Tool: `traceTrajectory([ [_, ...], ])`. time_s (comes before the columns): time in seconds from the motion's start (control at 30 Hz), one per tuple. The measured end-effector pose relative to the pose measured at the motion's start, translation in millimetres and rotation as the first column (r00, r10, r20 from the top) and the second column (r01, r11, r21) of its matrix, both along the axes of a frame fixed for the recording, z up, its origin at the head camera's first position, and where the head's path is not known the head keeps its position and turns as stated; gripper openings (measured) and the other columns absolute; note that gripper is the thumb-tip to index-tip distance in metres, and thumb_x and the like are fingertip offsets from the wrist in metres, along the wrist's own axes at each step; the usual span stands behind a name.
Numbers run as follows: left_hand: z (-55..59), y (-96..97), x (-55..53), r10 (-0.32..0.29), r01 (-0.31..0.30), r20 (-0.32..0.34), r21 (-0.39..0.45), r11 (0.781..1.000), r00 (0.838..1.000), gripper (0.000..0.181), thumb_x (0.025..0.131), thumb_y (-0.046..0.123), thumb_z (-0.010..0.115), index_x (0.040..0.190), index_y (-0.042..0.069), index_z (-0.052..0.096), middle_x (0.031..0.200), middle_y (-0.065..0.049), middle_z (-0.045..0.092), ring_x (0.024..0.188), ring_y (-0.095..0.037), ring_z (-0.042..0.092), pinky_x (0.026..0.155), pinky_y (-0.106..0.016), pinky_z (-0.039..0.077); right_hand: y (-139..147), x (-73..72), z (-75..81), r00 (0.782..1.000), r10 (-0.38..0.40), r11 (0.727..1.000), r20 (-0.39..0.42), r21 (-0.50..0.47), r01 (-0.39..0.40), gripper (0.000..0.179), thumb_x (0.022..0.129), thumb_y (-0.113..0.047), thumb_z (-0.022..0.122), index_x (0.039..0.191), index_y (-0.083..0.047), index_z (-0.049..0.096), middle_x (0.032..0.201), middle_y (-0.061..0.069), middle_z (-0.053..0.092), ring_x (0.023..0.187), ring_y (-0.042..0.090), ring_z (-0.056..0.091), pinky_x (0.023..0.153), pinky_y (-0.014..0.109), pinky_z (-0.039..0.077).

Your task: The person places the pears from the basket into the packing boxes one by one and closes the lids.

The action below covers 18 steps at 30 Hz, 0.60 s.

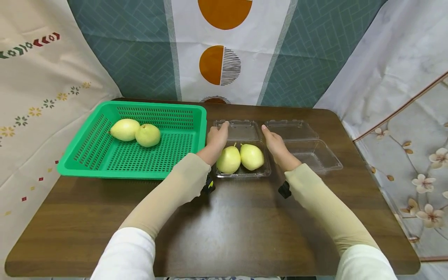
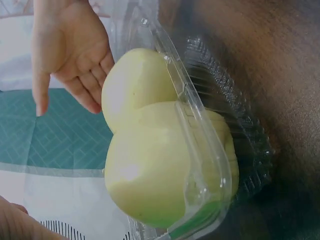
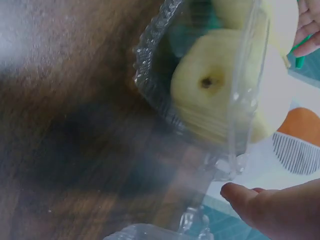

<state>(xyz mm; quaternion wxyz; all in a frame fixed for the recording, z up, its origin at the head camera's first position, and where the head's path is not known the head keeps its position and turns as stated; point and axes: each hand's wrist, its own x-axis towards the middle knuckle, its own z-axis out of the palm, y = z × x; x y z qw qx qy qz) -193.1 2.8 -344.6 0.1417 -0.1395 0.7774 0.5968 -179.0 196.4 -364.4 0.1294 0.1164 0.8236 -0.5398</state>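
Observation:
Two pale yellow-green pears, a left pear (image 1: 228,160) and a right pear (image 1: 252,157), sit side by side in a clear plastic clamshell box (image 1: 241,174). The box's raised lid (image 1: 243,130) lies folded back behind them. My left hand (image 1: 217,139) is at the box's left side by the lid, its fingers extended and holding nothing. On the other side my right hand (image 1: 274,146) has its palm turned inward, fingers straight, as the left wrist view also shows. In the right wrist view the right thumb (image 3: 245,200) is close to the box's edge.
A green plastic basket (image 1: 131,174) with two more pears (image 1: 136,132) stands at the left. To the right lies a second clear box (image 1: 311,153), its lid folded back. Everything rests on a brown wooden table (image 1: 241,225) with patterned cloth hanging behind.

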Motion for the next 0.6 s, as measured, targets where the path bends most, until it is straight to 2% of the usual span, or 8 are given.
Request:
traceTrajectory([
  [0.2,-4.2,0.1,-7.3,0.010,-0.010,0.089,0.009,1.000,0.996,0.081,0.098,0.058,0.027,0.153,0.005,0.000,0.160,-0.013,0.007,0.146,-0.030,0.010,0.118,-0.044,0.016,1.6,-7.2,-5.8,0.999,-0.019,0.997,0.045,-0.072,0.022,0.085,0.096,-0.062,0.026,0.152,-0.001,0.008,0.159,0.017,0.007,0.145,0.037,0.011,0.118,0.048,0.013],
  [0.33,-7.8,-2.9,-12.7,0.006,-0.008,0.126,0.011,1.000,0.992,0.081,0.098,0.059,0.024,0.152,0.005,-0.004,0.160,-0.012,0.006,0.146,-0.030,0.010,0.118,-0.044,0.017,0.4,-10.4,-7.2,0.998,-0.004,0.994,0.061,-0.107,0.011,0.084,0.097,-0.060,0.024,0.151,0.001,0.006,0.159,0.017,0.007,0.146,0.035,0.011,0.119,0.043,0.013],
  [0.43,-9.6,-4.9,-17.5,-0.011,0.008,0.140,0.022,1.000,0.990,0.081,0.098,0.058,0.023,0.152,0.005,-0.005,0.160,-0.012,0.003,0.146,-0.030,0.010,0.118,-0.044,0.016,0.0,-13.3,-7.4,0.998,-0.024,0.994,0.058,-0.105,0.030,0.082,0.097,-0.059,0.025,0.151,0.002,0.009,0.158,0.018,0.013,0.146,0.033,0.014,0.118,0.042,0.015],
  [0.6,-10.7,-5.4,-23.9,-0.044,0.038,0.167,0.039,0.998,0.985,0.079,0.098,0.059,0.021,0.152,0.006,-0.003,0.160,-0.010,-0.002,0.147,-0.030,0.007,0.118,-0.045,0.014,1.2,-18.3,-6.7,0.998,-0.026,0.989,0.050,-0.145,0.033,0.085,0.096,-0.061,0.017,0.150,0.004,0.008,0.157,0.021,0.014,0.146,0.033,0.014,0.118,0.042,0.015],
])
